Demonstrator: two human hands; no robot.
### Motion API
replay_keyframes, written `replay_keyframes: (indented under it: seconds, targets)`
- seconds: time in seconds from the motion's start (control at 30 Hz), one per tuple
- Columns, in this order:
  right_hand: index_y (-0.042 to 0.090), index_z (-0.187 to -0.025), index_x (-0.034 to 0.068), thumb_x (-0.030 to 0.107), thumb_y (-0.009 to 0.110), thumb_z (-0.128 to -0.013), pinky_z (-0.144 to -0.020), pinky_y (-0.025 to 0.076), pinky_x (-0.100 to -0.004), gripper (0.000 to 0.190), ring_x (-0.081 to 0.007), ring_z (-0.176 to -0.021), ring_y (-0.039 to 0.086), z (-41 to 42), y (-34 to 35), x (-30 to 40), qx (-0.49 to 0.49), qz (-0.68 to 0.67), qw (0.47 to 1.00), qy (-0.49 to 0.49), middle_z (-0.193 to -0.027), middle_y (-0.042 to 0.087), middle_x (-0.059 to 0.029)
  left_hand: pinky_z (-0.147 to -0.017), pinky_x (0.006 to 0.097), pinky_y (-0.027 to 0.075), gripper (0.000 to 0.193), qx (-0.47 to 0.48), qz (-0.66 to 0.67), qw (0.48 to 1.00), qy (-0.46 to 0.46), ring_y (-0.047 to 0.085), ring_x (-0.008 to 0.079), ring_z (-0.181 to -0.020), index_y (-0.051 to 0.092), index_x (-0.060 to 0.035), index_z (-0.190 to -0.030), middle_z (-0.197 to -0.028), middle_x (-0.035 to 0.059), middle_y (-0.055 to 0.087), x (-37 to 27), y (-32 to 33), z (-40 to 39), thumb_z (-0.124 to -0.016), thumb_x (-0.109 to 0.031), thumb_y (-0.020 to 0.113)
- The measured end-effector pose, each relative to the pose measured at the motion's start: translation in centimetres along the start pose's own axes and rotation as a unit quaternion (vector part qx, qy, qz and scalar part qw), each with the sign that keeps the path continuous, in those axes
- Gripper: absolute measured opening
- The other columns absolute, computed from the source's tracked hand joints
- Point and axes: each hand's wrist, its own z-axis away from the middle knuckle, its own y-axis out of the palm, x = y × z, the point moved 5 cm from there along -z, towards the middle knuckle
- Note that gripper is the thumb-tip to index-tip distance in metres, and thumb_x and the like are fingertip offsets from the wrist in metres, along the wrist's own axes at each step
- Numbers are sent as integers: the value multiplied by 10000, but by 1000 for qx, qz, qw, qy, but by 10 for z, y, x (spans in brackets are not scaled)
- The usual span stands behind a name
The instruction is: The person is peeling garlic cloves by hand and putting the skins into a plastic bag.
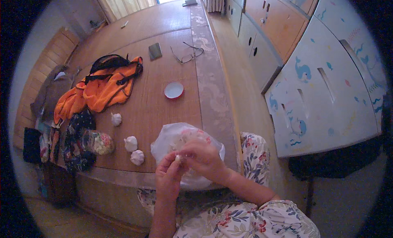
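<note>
A small pale garlic clove (178,158) is pinched in the fingertips of my left hand (168,173). Touching it from the right are the fingers of my right hand (205,159); whether they hold a strip of skin I cannot tell. Both hands are over a white plastic bag (162,139) with garlic skins on it. Left of the bag lie two garlic bulbs (130,143) (137,157) side by side, and another garlic bulb (116,119) rests farther back. A clear jar (97,142) holding pale cloves lies or leans at the left. Beyond the bag sits a red-rimmed white lid (174,90).
An orange garment with black straps (107,90) and dark patterned cloth (78,142) lie at the left of the mat-covered surface (153,112). Farther back are a dark flat device (155,51) and eyeglasses (188,56). White cabinets with whale pictures (322,93) stand at the right.
</note>
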Motion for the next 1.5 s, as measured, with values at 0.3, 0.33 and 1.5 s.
replay_keyframes:
  seconds: [0.3, 0.33, 1.5]
  targets:
    - [658, -952, 16, 43, 672, -814, -736, 485, -289, 141, -183, -828, 620, -3, -7, -3, 18, -29, 999, -4, -883, 652, -79, -778, 326, 549, 272, 24, -25, 999, -5, 656, 187, -884, 558, 25, -1166, -1051, 113, 646, -5, 8, 3, -907, -59, 566]
    - [654, -937, 16, 45, 673, -813, -731, 484, -290, 129, -179, -819, 617, -2, -8, -5, 12, -29, 999, 12, -874, 650, -78, -774, 324, 548, 274, 11, -28, 1000, -5, 657, 186, -877, 559, 27, -1168, -1046, 111, 649, -6, 11, 3, -908, -61, 566]
    - [663, -932, 15, 80, 642, -849, -824, 486, -359, 108, -296, -912, 642, 4, -11, -13, -33, 128, 991, -31, -945, 671, -148, -785, 335, 560, 232, -20, -24, 999, 12, 661, 212, -867, 534, -11, -1100, -972, 128, 652, -4, 4, 3, -878, -21, 604]
